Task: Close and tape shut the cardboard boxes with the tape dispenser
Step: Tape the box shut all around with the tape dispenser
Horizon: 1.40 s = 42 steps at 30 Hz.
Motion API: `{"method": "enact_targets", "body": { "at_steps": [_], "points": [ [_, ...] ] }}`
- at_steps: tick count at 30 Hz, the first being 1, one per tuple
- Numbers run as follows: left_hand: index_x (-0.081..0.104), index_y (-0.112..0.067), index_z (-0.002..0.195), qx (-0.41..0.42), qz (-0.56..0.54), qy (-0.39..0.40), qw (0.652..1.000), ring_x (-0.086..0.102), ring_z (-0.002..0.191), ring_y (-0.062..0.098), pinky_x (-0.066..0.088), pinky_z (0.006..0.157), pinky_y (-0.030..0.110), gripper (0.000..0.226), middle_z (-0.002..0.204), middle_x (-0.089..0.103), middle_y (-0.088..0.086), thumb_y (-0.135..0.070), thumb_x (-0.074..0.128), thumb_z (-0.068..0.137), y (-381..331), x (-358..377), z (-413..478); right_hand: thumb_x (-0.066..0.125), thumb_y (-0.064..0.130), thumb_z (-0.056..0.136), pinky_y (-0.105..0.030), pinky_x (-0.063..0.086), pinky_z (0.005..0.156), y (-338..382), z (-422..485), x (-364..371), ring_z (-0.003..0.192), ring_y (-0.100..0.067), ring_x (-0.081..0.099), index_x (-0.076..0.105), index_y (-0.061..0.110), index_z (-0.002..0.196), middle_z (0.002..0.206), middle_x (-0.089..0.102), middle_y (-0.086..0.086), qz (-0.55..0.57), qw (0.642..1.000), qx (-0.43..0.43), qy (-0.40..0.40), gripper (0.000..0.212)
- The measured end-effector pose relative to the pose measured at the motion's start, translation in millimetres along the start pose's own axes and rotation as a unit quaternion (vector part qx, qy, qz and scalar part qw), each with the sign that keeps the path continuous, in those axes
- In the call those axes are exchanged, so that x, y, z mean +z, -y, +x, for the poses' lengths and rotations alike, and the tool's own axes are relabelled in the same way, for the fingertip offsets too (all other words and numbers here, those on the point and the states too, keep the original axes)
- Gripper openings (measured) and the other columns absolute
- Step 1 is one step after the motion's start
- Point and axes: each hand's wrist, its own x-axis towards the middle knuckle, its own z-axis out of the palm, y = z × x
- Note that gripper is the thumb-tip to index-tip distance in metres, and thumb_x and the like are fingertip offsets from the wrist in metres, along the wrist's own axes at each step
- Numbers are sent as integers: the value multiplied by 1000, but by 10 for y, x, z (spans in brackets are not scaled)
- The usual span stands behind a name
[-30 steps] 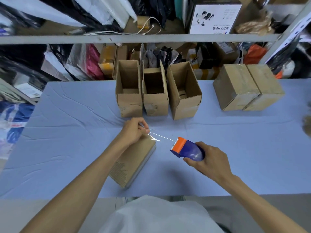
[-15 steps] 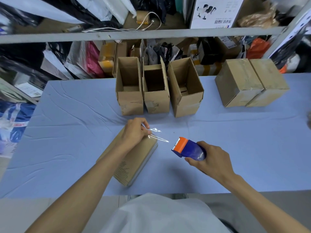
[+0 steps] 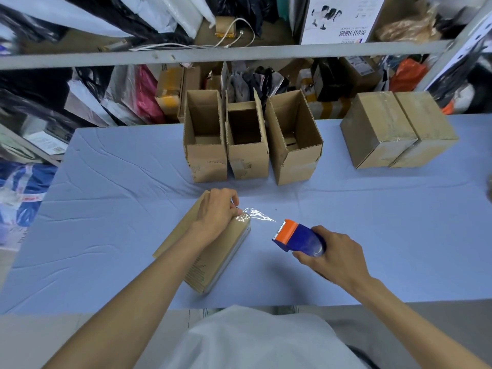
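Cardboard under my left hand [image 3: 215,214]: a closed, flat box [image 3: 213,258] lies slantwise on the blue cloth [image 3: 106,209], close to my edge of the table. My left hand rests on its far end, fingers curled in, the tips pinching the loose end of clear tape [image 3: 255,215] right at the box's far right corner. The tape is crinkled and shiny, and it runs from my fingertips across a short gap to the orange mouth of the dispenser [image 3: 298,237].

My right hand [image 3: 332,258] is wrapped round the dispenser's blue body from behind, with the thumb on the near side and the fingers closed over the top. The orange end points at the box and is tipped slightly up. The dispenser is held just beside the box, not touching it. I cannot tell whether it rests on the cloth.

Farther back, three open boxes [image 3: 247,155] stand upright in a row, touching or nearly so, flaps up. Well off to the right, two taped boxes [image 3: 378,134] sit side by side, pressed together. Behind the table a grey shelf [image 3: 186,55] holds bags, parcels and a white cable.
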Motion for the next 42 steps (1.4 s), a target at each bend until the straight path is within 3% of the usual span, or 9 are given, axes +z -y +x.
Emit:
{"method": "enact_targets", "body": {
  "at_steps": [10,21,25,31,34,36,39,42],
  "points": [
    [69,-4,99,13,-1,-15,1000,62,90,23,50,80,41,21,92,69,8,-18,74,84,9,29,-49,69,63,66,-12,27,49,6,-9,3,64,-5,51,53,35,96,75,57,19,-3,1000,0,3,44],
    [66,-6,109,33,70,-26,997,55,100,25,41,81,32,28,108,62,8,-23,68,87,22,61,-37,68,63,66,-13,30,49,17,-1,-2,64,-5,54,52,34,94,75,60,18,-13,1000,-2,3,43],
    [58,-10,123,-10,45,-23,999,46,115,25,41,90,34,62,120,50,8,-37,81,72,109,-16,11,69,63,67,-12,31,50,31,-7,18,66,-6,55,52,33,97,78,60,18,-16,1000,-3,8,45],
    [60,-16,123,-66,-66,-54,994,30,129,24,36,105,40,66,133,35,6,-44,83,68,254,75,-40,68,64,67,-12,32,50,30,1,38,67,-7,55,53,32,98,83,64,16,-20,1000,-3,4,47],
    [47,-18,137,-99,-38,-67,992,21,134,31,31,109,46,80,143,27,11,-52,78,71,263,155,-53,68,64,69,-12,33,51,36,14,49,69,-8,55,53,30,101,86,65,14,-27,1000,-2,7,49],
    [34,-19,145,-119,4,-67,991,11,141,34,16,116,52,91,152,19,14,-62,70,74,236,217,-87,68,63,69,-12,34,51,44,20,60,70,-8,56,53,30,102,88,66,13,-34,999,0,12,49],
    [7,-25,152,-141,59,6,988,-11,145,41,-2,112,63,124,159,-7,13,-83,63,59,188,339,-198,68,63,70,-16,42,56,61,26,88,73,-9,59,54,28,104,90,66,12,-42,999,2,22,51],
    [-8,-25,152,-127,151,45,979,-5,142,48,4,110,67,134,158,-14,17,-79,68,56,185,394,-293,68,63,69,-20,45,59,86,50,84,75,-11,61,55,28,103,90,67,11,-39,999,14,27,50]
  ]
}}
